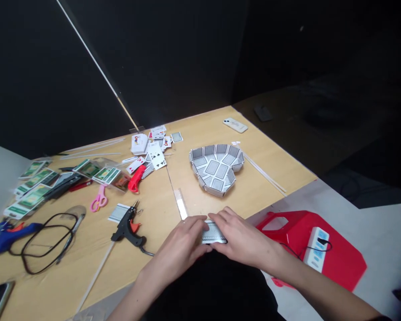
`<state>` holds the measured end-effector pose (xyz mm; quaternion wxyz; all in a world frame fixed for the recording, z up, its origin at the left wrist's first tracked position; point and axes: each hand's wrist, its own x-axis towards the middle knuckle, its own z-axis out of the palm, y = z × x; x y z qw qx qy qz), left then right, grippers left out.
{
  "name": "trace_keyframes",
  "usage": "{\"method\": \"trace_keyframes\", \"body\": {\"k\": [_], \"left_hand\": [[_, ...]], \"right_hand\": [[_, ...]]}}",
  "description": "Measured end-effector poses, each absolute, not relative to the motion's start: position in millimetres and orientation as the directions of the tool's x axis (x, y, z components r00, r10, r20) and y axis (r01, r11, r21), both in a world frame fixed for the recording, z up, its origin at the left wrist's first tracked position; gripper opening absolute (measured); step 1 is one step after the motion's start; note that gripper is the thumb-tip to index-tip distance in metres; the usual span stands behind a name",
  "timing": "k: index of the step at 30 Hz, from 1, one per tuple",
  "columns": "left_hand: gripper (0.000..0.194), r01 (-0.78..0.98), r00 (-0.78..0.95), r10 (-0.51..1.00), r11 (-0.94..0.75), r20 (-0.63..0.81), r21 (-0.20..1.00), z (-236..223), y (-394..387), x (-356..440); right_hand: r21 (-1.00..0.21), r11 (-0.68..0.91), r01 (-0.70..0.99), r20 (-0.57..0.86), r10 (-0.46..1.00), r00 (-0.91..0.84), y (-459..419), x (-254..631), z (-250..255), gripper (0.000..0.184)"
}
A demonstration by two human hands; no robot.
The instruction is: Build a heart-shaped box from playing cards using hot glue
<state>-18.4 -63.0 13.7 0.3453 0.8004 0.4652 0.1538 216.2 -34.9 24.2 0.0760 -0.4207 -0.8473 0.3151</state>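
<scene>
Between my two hands, at the table's near edge, is a playing card (214, 232) with its grey patterned back toward me. My left hand (189, 236) grips its left end, fingers above and thumb below. The right hand (235, 234) pinches the other end the same way. Whether it is one card or a few together I cannot tell. Just beyond lies a clear ruler (181, 204). Further off stands a heart-shaped tray made of playing cards (213, 167), with upright card walls. A black hot glue gun (128, 228) lies left of my hands, beside a face-down card (117, 213).
Loose playing cards (157, 155), a red-handled tool (137, 179), pink scissors (99, 199) and a blue glue gun (13, 235) with a coiled cable lie leftward. Glue sticks (265, 174) and a phone (235, 125) are at right. A red stool (341, 254) holds a power strip (317, 249).
</scene>
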Motion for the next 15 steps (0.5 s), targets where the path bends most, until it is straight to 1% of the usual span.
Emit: {"method": "trace_keyframes", "body": {"k": [3, 5, 8, 9, 10, 12, 13, 15], "left_hand": [[0.03, 0.62, 0.568, 0.813, -0.321, -0.127, 0.716, 15.3, -60.4, -13.3], [0.033, 0.627, 0.57, 0.805, -0.296, -0.165, 0.721, 16.9, -61.1, -13.8], [0.043, 0.643, 0.508, 0.839, -0.219, -0.195, 0.734, 16.0, -61.2, -20.2], [0.049, 0.638, 0.473, 0.859, -0.179, -0.198, 0.749, 14.4, -60.4, -23.1], [0.056, 0.62, 0.436, 0.878, -0.134, -0.198, 0.773, 12.2, -59.3, -25.8], [0.07, 0.541, 0.379, 0.902, -0.034, -0.207, 0.84, 6.9, -56.7, -30.0], [0.076, 0.486, 0.361, 0.907, 0.015, -0.216, 0.874, 4.1, -55.5, -31.1], [0.084, 0.365, 0.347, 0.908, 0.098, -0.233, 0.926, -0.7, -54.0, -31.5]], "right_hand": [[-0.598, 0.447, 0.666, -0.17, 0.741, -0.65, -41.3, 220.1, 26.6, 0.051], [-0.618, 0.443, 0.65, -0.169, 0.732, -0.66, -42.5, 225.3, 25.6, 0.057], [-0.688, 0.423, 0.59, -0.111, 0.742, -0.661, -32.1, 238.6, 22.8, 0.07], [-0.707, 0.411, 0.575, -0.082, 0.76, -0.644, -24.8, 244.1, 22.0, 0.07], [-0.712, 0.407, 0.572, -0.035, 0.793, -0.608, -16.0, 249.5, 21.2, 0.063], [-0.661, 0.462, 0.591, 0.11, 0.839, -0.533, 4.0, 258.7, 19.1, 0.044], [-0.606, 0.516, 0.606, 0.2, 0.836, -0.511, 14.1, 261.8, 17.5, 0.04], [-0.493, 0.606, 0.625, 0.315, 0.794, -0.521, 31.8, 264.6, 12.7, 0.044]]}}
